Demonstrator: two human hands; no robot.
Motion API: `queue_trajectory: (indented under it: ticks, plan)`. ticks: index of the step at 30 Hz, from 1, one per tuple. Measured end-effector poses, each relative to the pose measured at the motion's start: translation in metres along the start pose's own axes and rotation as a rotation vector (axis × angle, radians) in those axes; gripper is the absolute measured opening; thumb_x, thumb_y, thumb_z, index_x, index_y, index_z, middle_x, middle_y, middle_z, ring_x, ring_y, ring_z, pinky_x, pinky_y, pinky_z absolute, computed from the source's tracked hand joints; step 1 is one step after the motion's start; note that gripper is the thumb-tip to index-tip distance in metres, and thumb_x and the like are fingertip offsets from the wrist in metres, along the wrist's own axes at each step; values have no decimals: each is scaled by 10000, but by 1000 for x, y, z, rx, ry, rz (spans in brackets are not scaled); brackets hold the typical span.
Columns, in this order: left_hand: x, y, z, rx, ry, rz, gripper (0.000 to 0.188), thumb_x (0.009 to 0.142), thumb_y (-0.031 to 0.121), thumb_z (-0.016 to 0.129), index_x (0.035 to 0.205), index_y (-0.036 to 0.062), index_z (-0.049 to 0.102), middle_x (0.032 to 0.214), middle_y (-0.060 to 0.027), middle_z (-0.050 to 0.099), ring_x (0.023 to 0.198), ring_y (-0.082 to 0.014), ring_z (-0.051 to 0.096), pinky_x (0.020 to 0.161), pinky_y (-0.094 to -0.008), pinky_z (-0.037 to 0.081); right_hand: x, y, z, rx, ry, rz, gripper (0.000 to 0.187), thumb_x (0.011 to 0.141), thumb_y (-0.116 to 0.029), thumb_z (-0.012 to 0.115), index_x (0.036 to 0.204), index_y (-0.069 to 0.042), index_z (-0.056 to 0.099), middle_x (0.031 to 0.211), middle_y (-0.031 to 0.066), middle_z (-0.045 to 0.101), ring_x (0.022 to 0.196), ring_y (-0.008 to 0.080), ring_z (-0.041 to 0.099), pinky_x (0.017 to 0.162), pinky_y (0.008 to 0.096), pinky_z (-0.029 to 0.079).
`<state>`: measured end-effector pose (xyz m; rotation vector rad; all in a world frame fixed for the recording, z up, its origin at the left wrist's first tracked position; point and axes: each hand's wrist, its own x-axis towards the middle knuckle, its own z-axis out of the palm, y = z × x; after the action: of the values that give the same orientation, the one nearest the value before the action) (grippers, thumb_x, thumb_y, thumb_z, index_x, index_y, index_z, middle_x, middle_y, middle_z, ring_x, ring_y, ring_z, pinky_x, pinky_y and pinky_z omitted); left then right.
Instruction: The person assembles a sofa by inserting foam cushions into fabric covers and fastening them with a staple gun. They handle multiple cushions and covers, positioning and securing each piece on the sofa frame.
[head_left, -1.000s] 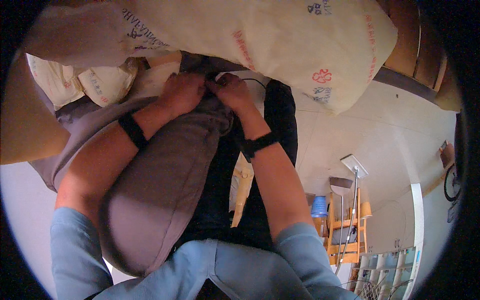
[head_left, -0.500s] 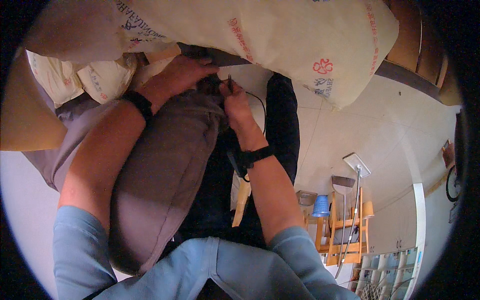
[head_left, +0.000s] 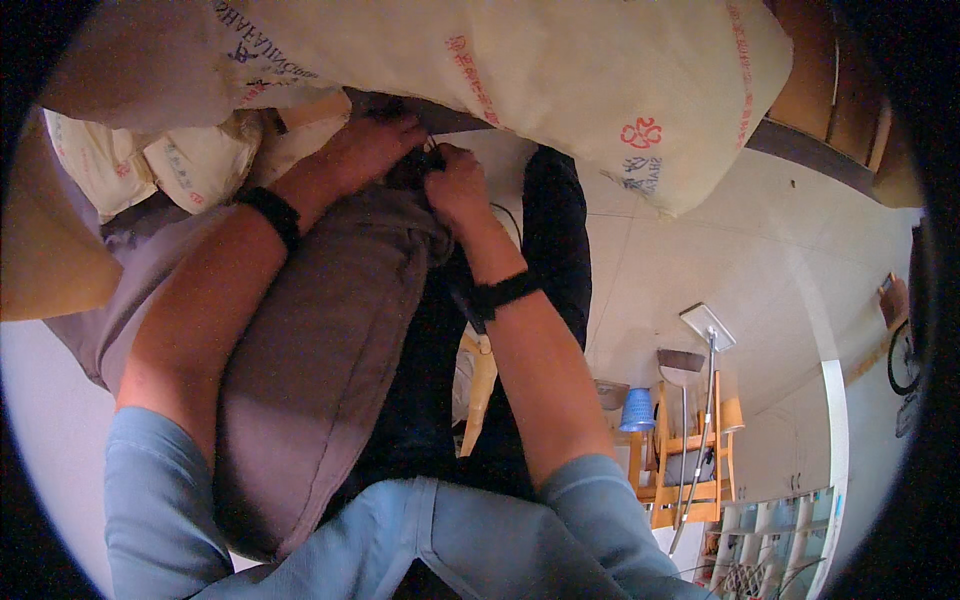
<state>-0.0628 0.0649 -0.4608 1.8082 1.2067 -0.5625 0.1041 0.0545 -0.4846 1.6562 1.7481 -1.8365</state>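
Note:
A large brown-grey piece of padded fabric (head_left: 310,370) lies across my lap. At its far end my left hand (head_left: 372,150) presses on a dark patch of material (head_left: 405,172), its fingers bent and partly in shadow. My right hand (head_left: 457,188) is closed in a fist right beside it. A small dark pointed tool (head_left: 432,150) sticks out from the right hand's fingers toward the left fingertips; its exact kind is too small to make out. Both hands work close together under the edge of a cream printed cloth wrap (head_left: 560,90).
Smaller cream-wrapped bundles (head_left: 195,165) lie to the left. On the floor at right are a wooden chair (head_left: 690,470), a blue basket (head_left: 638,410), a broom (head_left: 681,365) and a flat mop (head_left: 708,325). A dark cord (head_left: 513,222) hangs beyond my right wrist.
My right hand has moved slightly left and up, bringing the pointed tool to the left fingertips. The tool now points toward the left hand. My left hand stays nearly in place.

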Motion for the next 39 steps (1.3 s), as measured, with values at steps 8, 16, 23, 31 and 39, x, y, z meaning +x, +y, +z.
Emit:
queue_trajectory:
  ticks: [8,16,23,31,39]
  plan:
    - [-12,-13,22,-100,310,-3,302,774,94,542,1075,72,547,1100,-143,569,995,-322,576,798,-409,498,-50,3,-6,427,-120,210,360,733,6,447,1058,13,603,984,195,630,885,313,599,818,351,451]
    - [-18,11,-17,35,196,-141,268,766,129,563,1029,81,573,1098,-143,548,993,-329,559,761,-412,503,-98,-17,-31,617,-50,350,393,747,71,430,1105,-4,572,912,76,600,911,176,551,803,271,423]
    - [-13,20,-22,128,187,71,231,779,101,531,985,0,557,1103,-159,560,992,-331,575,770,-432,510,-67,-17,-31,1398,-139,275,347,602,43,424,900,-23,588,868,113,583,944,260,535,866,313,408]
    - [-15,9,-10,194,143,-69,208,777,85,507,947,2,594,1043,-166,598,838,-325,636,701,-420,528,-116,-27,-44,1450,-194,338,214,537,41,405,713,-81,409,764,79,529,715,179,436,678,241,327]
    - [-12,20,-23,187,209,-118,213,741,94,544,937,78,626,1005,-129,578,781,-292,634,623,-394,539,-116,-25,-53,1177,-62,457,141,738,-70,530,863,-52,466,782,77,566,678,168,488,625,299,400]
